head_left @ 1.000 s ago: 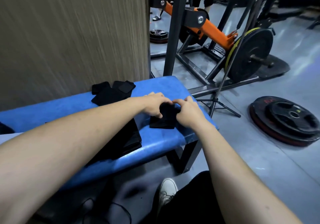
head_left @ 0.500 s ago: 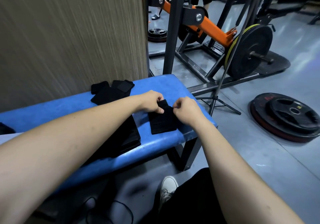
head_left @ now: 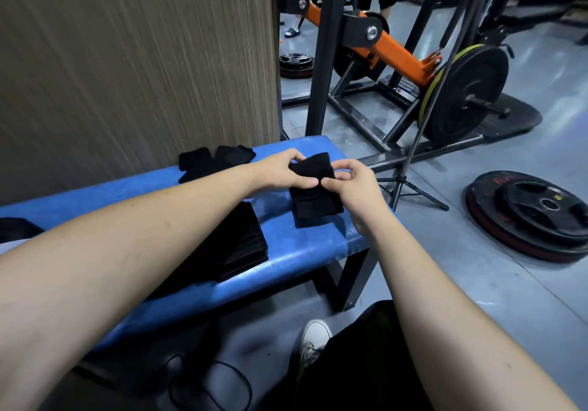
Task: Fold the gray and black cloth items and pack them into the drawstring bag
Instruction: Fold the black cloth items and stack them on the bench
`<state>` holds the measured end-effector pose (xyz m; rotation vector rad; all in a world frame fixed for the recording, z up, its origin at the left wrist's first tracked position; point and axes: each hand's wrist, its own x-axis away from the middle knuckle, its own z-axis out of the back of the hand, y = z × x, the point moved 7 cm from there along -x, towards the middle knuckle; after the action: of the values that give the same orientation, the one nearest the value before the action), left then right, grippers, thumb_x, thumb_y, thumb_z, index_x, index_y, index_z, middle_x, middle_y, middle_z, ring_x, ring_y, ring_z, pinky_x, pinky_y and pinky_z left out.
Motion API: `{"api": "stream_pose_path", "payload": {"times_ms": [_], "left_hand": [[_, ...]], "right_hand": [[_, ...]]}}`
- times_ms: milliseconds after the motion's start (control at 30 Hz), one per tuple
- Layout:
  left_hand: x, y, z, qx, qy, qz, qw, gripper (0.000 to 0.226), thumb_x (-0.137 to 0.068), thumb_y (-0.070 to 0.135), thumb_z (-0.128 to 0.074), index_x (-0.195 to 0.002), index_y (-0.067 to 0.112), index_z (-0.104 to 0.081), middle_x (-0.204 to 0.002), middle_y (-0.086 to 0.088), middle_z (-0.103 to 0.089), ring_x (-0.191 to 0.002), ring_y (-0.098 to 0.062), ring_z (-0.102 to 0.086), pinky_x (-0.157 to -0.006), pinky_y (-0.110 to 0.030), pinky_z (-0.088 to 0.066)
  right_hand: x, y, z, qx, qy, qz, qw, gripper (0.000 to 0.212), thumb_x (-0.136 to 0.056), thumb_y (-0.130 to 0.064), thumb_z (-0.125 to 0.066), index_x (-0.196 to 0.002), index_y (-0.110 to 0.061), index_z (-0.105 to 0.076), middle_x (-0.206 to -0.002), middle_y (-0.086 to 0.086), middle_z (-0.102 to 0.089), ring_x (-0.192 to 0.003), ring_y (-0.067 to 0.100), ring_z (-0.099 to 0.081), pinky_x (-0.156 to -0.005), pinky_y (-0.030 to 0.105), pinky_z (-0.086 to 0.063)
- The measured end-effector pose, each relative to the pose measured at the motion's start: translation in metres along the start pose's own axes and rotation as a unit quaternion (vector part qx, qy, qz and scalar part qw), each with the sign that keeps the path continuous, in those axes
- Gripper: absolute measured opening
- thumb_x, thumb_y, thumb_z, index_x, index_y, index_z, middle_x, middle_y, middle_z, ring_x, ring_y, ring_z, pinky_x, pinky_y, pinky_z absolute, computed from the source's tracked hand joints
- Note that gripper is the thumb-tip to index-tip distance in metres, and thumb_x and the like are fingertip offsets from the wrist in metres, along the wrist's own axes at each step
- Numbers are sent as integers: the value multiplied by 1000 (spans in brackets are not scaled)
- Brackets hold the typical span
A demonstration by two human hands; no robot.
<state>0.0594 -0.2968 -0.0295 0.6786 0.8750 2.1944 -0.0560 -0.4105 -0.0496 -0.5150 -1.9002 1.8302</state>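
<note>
Head view: a person's two bare arms reach over a blue padded tabletop (head_left: 286, 251) in a gym. The left hand (head_left: 280, 171) and right hand (head_left: 353, 184) each pinch the upper part of a small black cloth (head_left: 313, 168), lifting its top fold; its lower part rests on the tabletop near the right end. Both grips are narrow, thumb and fingers closed on the cloth. A folded black stack (head_left: 245, 245) lies near the left forearm; more black pieces (head_left: 213, 162) lie by the wall. Weight plates (head_left: 534, 210) sit on the floor.
</note>
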Motion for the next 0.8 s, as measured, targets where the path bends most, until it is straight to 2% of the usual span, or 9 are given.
{"api": "stream_pose_path", "payload": {"times_ms": [67,167,233,300,400,500,567,700,800], "left_hand": [[3,-5,1,18,-22,18,999,41,-80,45,-77,-110,22,-60,-103,6,-65,-95,-11,-60,-86,-26,-47],[8,-6,6,78,-25,21,996,28,-83,30,-77,-100,16,-61,-88,0,-63,-78,-15,-59,-74,-27,-52],[13,-9,11,78,-21,32,996,30,-82,23,-78,-104,13,-60,-89,-3,-63,-75,-15,-62,-70,-28,-56],[19,-12,20,53,-18,40,998,35,-82,21,-78,-110,12,-60,-92,-4,-63,-73,-15,-62,-63,-25,-54],[32,-18,39,24,-32,40,998,38,-80,21,-80,-111,13,-61,-98,-8,-65,-77,-18,-61,-66,-27,-51],[49,-33,56,-9,-59,60,996,37,-78,26,-82,-108,16,-63,-97,-10,-64,-75,-22,-55,-66,-32,-45],[63,-45,64,-19,-63,80,995,38,-76,28,-84,-106,17,-64,-93,-10,-62,-74,-22,-50,-68,-33,-41],[83,-60,72,-52,-64,75,994,33,-78,21,-81,-105,8,-66,-90,-7,-65,-64,-13,-58,-58,-22,-49],[93,-70,75,-83,-68,74,991,35,-77,26,-83,-104,11,-67,-92,-7,-68,-69,-17,-60,-62,-26,-51]], "right_hand": [[0,0,2,-41,5,-5,999,26,-86,7,-64,-98,-14,-55,-75,1,-69,-65,17,-67,-59,30,-54],[0,1,-2,-14,-2,3,1000,28,-84,5,-66,-99,-15,-53,-74,-1,-69,-67,18,-68,-61,32,-54],[1,1,-8,34,-9,11,999,28,-83,0,-69,-100,-16,-54,-75,1,-66,-70,21,-68,-66,38,-56],[3,-2,-19,74,-23,25,997,27,-83,-6,-70,-102,-17,-54,-74,4,-59,-67,19,-62,-65,37,-52],[9,-9,-42,112,-50,51,991,21,-85,-11,-69,-99,-15,-54,-75,8,-47,-61,17,-49,-53,28,-45],[18,-13,-70,109,-97,50,988,21,-85,-9,-68,-99,-8,-52,-70,8,-43,-50,21,-46,-38,27,-40],[24,-14,-85,129,-121,42,983,22,-85,-8,-68,-100,-5,-52,-65,5,-43,-42,21,-43,-37,26,-36],[32,-13,-110,151,-153,45,976,20,-86,-8,-68,-100,-3,-54,-64,1,-43,-35,17,-37,-38,24,-31],[35,-11,-122,177,-163,49,969,19,-85,-11,-68,-99,-5,-56,-65,1,-45,-37,16,-39,-39,25,-32]]}}
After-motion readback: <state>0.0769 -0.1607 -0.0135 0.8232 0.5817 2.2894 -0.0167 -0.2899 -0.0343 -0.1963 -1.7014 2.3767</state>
